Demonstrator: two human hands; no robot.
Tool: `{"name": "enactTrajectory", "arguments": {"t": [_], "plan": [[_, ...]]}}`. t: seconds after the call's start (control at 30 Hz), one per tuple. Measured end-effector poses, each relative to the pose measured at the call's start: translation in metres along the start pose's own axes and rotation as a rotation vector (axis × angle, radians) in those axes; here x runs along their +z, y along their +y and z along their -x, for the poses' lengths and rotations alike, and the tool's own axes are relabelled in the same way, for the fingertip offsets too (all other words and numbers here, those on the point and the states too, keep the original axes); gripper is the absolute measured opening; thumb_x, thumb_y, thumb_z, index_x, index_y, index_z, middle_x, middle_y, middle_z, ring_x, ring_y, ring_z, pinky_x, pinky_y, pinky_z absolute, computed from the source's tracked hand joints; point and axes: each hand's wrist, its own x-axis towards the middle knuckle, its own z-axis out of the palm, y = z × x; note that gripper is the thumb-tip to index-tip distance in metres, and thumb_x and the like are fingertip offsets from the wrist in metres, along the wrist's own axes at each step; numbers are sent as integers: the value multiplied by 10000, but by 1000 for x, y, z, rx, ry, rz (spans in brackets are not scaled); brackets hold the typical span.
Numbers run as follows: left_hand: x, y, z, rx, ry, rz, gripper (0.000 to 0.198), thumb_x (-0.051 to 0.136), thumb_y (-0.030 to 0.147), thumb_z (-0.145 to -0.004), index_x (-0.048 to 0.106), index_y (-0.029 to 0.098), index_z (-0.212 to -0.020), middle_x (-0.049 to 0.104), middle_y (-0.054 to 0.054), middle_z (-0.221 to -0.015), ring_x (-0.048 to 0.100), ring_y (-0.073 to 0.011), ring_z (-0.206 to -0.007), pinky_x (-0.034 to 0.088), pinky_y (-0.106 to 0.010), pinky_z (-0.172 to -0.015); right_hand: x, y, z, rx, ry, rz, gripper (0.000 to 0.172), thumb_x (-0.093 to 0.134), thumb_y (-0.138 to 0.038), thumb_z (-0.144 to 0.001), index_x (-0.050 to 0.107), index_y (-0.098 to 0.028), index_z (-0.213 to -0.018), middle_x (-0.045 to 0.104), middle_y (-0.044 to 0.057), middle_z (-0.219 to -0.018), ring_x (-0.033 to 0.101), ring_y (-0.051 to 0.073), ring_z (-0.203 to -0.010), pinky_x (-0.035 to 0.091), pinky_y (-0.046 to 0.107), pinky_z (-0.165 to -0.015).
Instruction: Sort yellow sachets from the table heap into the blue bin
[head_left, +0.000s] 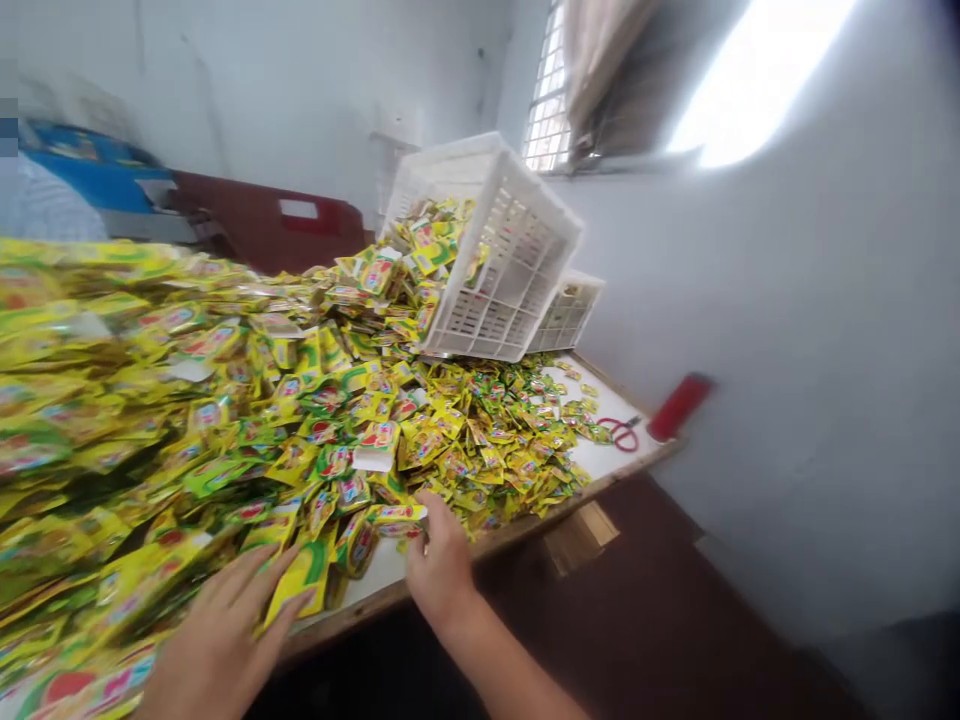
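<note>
Packs (187,460) heaped over most of the table (600,465), right up to the near edge, prob. so they're in easy reach. L hand (217,640) rests at that edge, fingers spread w/ a loose gap to the thumb; a pack (304,580) lies in it, not clearly gripped. R hand (446,560) curled, fingertips at the end of another pack (397,514); can't tell if pinched. Crate (517,270) tipped, mouth to the heap, prob. so packs slide out; 2nd crate (574,320) just behind. Scissors (621,434) + red cyl. (681,405) at far R end, prob. to stay clear of the heap. Looks: packs flat, shiny, mostly yellow w/ green, red + blue print; L side blurry, print unreadable.
</note>
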Motion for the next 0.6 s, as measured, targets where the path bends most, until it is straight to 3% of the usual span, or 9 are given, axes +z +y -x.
{"name": "enactTrajectory", "arguments": {"t": [0.07, 0.13, 0.23, 0.3, 0.4, 0.5, 0.6], "plan": [[14, 39, -13, 168, -62, 6, 675, 651, 427, -757, 450, 235, -1372, 538, -116, -1391, 464, -348, -1295, 375, -494, -1071, -15, -14, -5, -50, -57, -51, 584, 470, 2, -692, 529, -191, -1240, 625, 67, -1175, 566, 196, -1122, 434, 313, -1016], [32, 67, -21, 222, -71, 0, 661, 597, 302, -768, 394, 195, -1387, 559, -157, -1357, 525, -354, -1233, 448, -493, -970, -28, -33, -7, -119, -167, -106, 666, 487, 12, -657, 495, -212, -1285, 621, 43, -1188, 574, 180, -1113, 436, 284, -1008], [56, 83, -19, -2, -58, 72, 517, 510, 213, -765, 452, 187, -1277, 712, -107, -983, 695, -285, -832, 532, -375, -672, -40, -50, -7, -136, -286, -179, 680, 538, -23, -682, 470, -231, -1326, 619, 33, -1203, 589, 183, -1085, 452, 279, -972], [64, 82, -10, -152, -110, 166, 497, 562, 277, -771, 456, 207, -1251, 715, -50, -866, 696, -245, -703, 532, -318, -590, -42, -44, -8, -57, -324, -261, 507, 590, -105, -751, 561, -235, -1240, 664, 14, -1089, 625, 173, -963, 492, 253, -862], [64, 86, 3, -198, -215, 283, 583, 672, 370, -730, 457, 248, -1258, 712, -57, -1049, 700, -262, -904, 555, -335, -758, -37, -18, -6, 102, -350, -336, 165, 615, -211, -812, 701, -212, -953, 679, -20, -798, 616, 144, -726, 483, 215, -666], [55, 95, 4, -249, -291, 340, 595, 650, 321, -745, 447, 235, -1297, 664, -89, -1191, 642, -286, -1079, 513, -387, -894, -30, 6, -2, 131, -354, -335, 145, 594, -220, -833, 715, -192, -907, 697, -6, -811, 629, 154, -751, 484, 228, -681], [40, 96, 0, -344, -263, 317, 593, 639, 271, -719, 474, 190, -1283, 649, -112, -1191, 612, -299, -1105, 485, -409, -909, -25, 10, -3, 89, -325, -266, 165, 566, -178, -833, 706, -167, -918, 716, 19, -833, 655, 164, -766, 505, 241, -692]]}}
